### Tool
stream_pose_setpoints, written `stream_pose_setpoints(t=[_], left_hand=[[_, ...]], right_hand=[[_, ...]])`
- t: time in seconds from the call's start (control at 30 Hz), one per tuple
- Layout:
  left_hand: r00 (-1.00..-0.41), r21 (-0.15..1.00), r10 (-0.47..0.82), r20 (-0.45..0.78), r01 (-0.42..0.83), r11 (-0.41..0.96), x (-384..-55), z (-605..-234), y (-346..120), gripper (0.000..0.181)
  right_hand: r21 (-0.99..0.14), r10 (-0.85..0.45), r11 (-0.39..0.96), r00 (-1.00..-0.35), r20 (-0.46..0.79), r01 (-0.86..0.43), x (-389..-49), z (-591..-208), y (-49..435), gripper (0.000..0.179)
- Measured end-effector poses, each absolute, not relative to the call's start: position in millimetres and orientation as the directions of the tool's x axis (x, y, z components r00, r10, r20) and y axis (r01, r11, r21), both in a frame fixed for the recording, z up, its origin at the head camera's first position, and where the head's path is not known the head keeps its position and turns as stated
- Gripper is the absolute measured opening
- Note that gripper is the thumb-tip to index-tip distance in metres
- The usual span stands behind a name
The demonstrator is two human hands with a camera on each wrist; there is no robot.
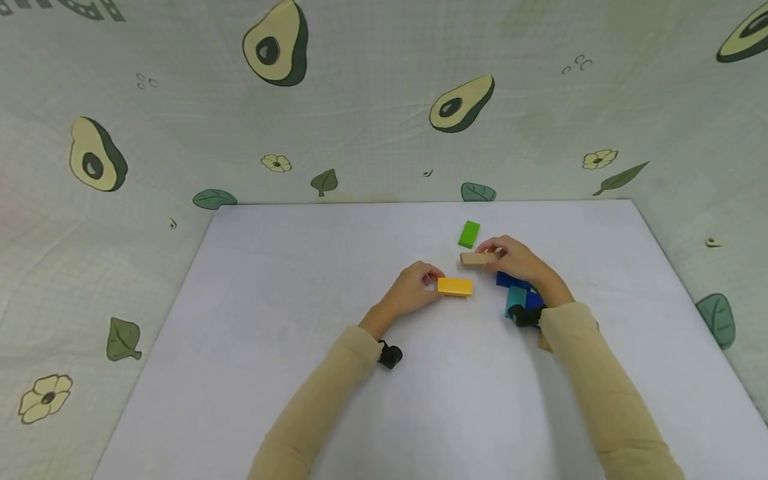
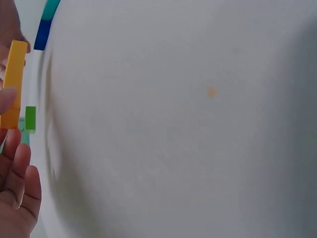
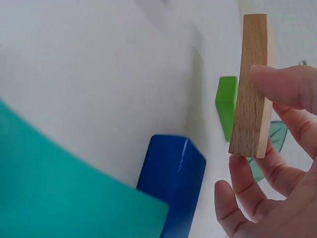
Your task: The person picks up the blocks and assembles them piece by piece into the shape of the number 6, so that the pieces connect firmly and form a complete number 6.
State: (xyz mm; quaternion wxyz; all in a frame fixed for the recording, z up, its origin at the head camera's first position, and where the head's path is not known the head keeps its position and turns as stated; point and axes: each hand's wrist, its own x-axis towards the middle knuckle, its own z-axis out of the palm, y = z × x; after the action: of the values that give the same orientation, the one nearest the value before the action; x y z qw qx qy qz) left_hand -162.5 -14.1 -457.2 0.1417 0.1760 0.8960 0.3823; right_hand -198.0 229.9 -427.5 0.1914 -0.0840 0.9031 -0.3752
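A yellow block (image 1: 455,287) is pinched by my left hand (image 1: 414,288) near the middle of the table; in the left wrist view the thumb presses on the yellow block's (image 2: 14,74) face. My right hand (image 1: 513,259) grips a plain wooden block (image 1: 474,259) by its right end, just behind and to the right of the yellow one. The right wrist view shows thumb and fingers around the wooden block (image 3: 251,114). Beyond both hands lies a green block (image 1: 469,234). Blue blocks (image 1: 510,280) and a teal block (image 1: 515,300) lie under the right wrist, partly hidden.
Another wooden block (image 1: 544,343) shows partly beside the right sleeve. The blocks are on a white table (image 1: 270,267). A patterned cloth (image 1: 372,133) with avocados and leaves hangs behind the table and along its sides.
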Motion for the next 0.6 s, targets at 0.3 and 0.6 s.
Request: stream_pose_setpoints(t=[0.3, 0.6], left_hand=[[-0.946, 0.752, 0.322, -0.046, 0.179, 0.634, -147.6, -451.4, -40.1, 0.031], [-0.977, 0.805, 0.215, -0.01, 0.12, 0.581, -135.8, -446.9, -68.1, 0.031]], right_hand=[[-0.727, -0.351, 0.674, -0.923, -0.157, -0.133, -191.5, -414.9, 214.0, 0.032], [-0.753, -0.379, 0.625, -0.923, -0.064, -0.205, -187.9, -403.4, 194.3, 0.03]])
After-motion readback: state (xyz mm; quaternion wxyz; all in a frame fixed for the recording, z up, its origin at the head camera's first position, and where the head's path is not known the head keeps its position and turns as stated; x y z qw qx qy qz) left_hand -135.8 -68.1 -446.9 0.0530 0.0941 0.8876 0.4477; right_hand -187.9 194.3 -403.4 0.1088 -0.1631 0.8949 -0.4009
